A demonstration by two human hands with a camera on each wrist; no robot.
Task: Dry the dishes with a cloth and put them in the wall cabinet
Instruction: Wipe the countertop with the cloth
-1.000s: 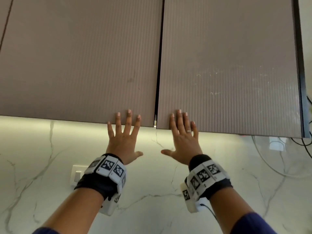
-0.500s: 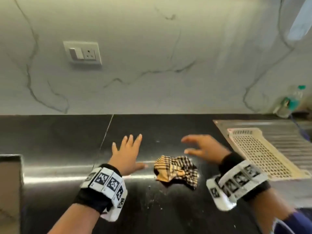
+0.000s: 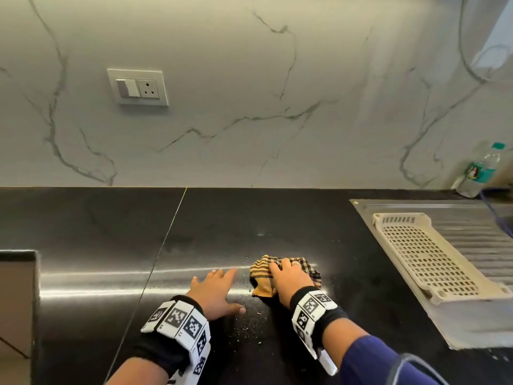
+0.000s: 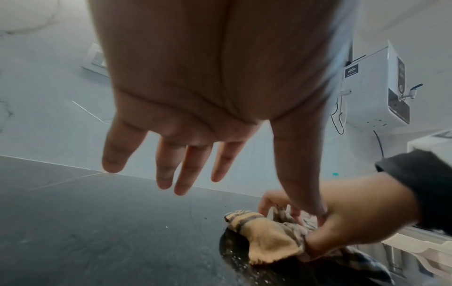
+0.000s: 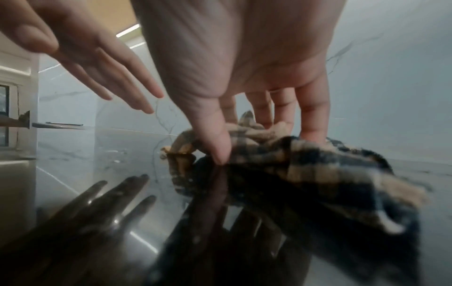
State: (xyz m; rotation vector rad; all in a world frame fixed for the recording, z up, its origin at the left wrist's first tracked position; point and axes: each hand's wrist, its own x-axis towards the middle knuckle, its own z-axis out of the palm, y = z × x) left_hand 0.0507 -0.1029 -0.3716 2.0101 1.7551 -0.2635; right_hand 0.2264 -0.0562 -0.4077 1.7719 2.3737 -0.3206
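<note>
A crumpled yellow-and-black checked cloth [image 3: 261, 277] [image 4: 266, 238] [image 5: 305, 160] lies on the glossy black countertop [image 3: 249, 223]. My right hand [image 3: 286, 273] [image 4: 354, 222] [image 5: 266, 143] is on top of it, thumb and fingers curled into the fabric and pinching it. My left hand [image 3: 216, 287] [image 4: 183, 154] [image 5: 102, 63] hovers flat just left of the cloth, fingers straight, holding nothing. Neither dishes nor the wall cabinet are in view.
A beige perforated plastic rack [image 3: 427, 254] lies on the steel drainboard [image 3: 472, 237] at the right. A plastic bottle [image 3: 480, 170] stands at the back right. A switch and socket plate [image 3: 138, 87] is on the marble wall. Water drops speckle the counter near the cloth.
Both hands left the shut cabinet doors and came down to the counter. The right hand then landed on the cloth and took hold of it; the left moved in beside it.
</note>
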